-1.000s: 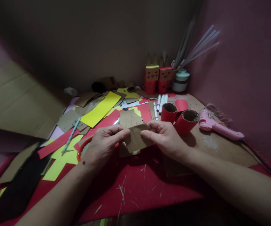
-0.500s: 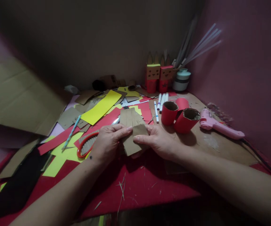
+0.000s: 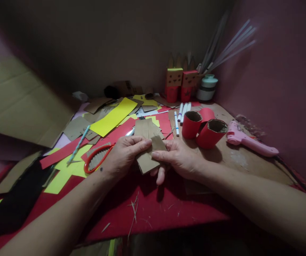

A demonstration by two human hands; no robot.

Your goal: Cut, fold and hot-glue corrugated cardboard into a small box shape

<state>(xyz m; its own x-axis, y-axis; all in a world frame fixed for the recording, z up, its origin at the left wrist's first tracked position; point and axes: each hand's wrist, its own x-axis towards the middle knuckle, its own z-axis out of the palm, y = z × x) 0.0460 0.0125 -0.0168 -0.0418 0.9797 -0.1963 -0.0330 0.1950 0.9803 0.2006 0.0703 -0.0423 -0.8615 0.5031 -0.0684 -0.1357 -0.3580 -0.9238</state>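
While both hands meet over the red paper sheet [image 3: 153,209] at the near edge of the table, the left hand [image 3: 122,154] and the right hand [image 3: 178,160] pinch a small piece of brown cardboard [image 3: 149,160] between thumbs and fingertips, one at each side, holding it just above the sheet and tilted toward the person. The piece looks bent or creased across its middle, though the dim light makes it hard to say whether that is a fold or two layers lying together. Judging by what stands around, a fair part of the craft work is behind: two red-wrapped cardboard tubes [image 3: 203,129] stand just right of the hands, and two small box figures with faces [image 3: 181,83] sit finished at the back by a white jar [image 3: 207,89]. The cardboard in hand seems only at the shaping stage, bare of paper or glue. The pink glue gun [image 3: 249,140] lies untouched, well to the right; the red-handled scissors [image 3: 97,160] rest beside the left wrist; and white markers [image 3: 182,112], a yellow paper strip [image 3: 114,117] and loose cardboard offcuts lie beyond the hands.
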